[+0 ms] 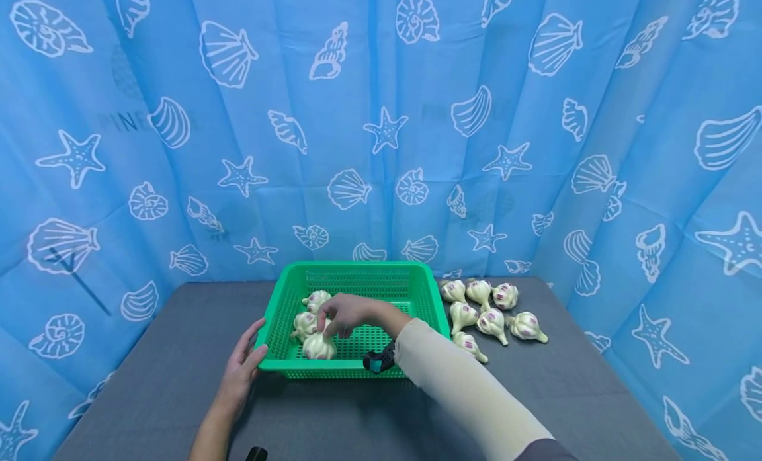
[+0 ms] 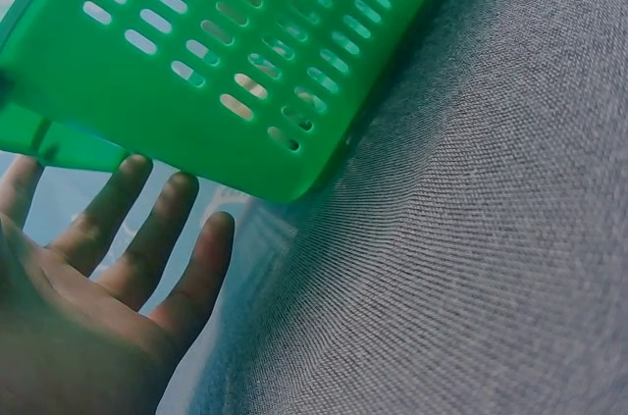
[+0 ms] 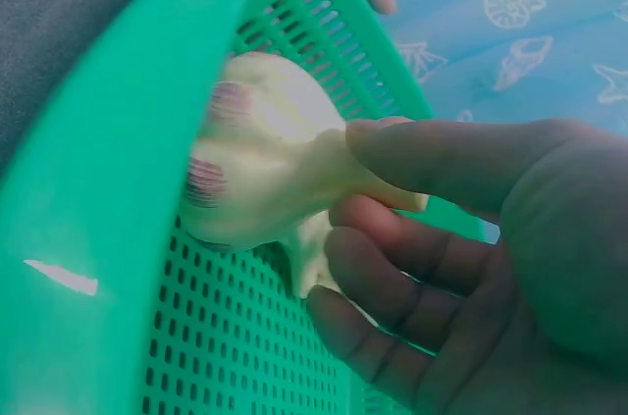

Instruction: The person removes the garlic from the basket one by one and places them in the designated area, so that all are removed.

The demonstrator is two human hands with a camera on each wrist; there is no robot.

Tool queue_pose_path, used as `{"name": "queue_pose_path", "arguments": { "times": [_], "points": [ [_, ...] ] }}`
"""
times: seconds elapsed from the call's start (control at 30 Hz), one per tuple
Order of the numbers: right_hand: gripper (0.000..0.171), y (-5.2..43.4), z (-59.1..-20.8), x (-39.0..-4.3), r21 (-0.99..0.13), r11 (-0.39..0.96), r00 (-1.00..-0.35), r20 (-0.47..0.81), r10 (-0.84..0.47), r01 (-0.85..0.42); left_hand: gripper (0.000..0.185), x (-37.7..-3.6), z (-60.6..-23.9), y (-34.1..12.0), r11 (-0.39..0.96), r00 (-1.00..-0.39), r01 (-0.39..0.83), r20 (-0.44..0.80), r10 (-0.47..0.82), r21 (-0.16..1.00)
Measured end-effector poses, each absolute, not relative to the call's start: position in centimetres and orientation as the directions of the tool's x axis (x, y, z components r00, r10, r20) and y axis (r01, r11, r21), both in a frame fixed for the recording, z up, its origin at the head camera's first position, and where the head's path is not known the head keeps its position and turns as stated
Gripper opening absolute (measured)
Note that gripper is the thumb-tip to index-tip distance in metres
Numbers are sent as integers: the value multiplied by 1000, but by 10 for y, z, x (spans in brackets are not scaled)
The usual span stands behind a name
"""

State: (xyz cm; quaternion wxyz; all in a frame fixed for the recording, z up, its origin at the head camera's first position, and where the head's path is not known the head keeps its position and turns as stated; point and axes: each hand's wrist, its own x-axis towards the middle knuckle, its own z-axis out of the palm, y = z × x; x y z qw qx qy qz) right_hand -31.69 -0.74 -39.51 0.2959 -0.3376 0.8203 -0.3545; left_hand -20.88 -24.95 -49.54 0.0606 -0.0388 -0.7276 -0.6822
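Note:
A green plastic basket (image 1: 363,364) with slotted walls stands on the table. Inside its left part my right hand (image 1: 348,313) pinches a garlic bulb (image 1: 319,347) by its stem. In the right wrist view the thumb and fingers close on the stem of that garlic bulb (image 3: 260,155). Two more garlic bulbs (image 1: 306,323) lie behind it in the basket. My left hand (image 1: 238,368) touches the basket's left rim, its fingers spread. The left wrist view shows the fingers of that left hand (image 2: 128,268) fairly straight under the rim.
Several garlic bulbs (image 1: 491,321) lie in a cluster right of the basket on the grey cloth (image 1: 571,388). A blue shell-print curtain (image 1: 381,150) hangs behind and at both sides. A small black object (image 1: 256,454) shows at the front edge.

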Motion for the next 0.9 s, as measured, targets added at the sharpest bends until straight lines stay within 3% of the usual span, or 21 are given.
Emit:
{"name": "queue_pose_path", "arguments": {
  "times": [0.5, 0.9],
  "points": [
    [4, 31, -388, -331, -865, 416, -713, -103, -694, -280, 57, -209, -496, -249, 84, -990, 137, 140, -27, 987],
    [8, 59, -377, -326, -896, 303, -807, 95, -582, -324, 56, -208, -497, -250, 64, -988, 156, 157, -13, 986]
  ]
}}
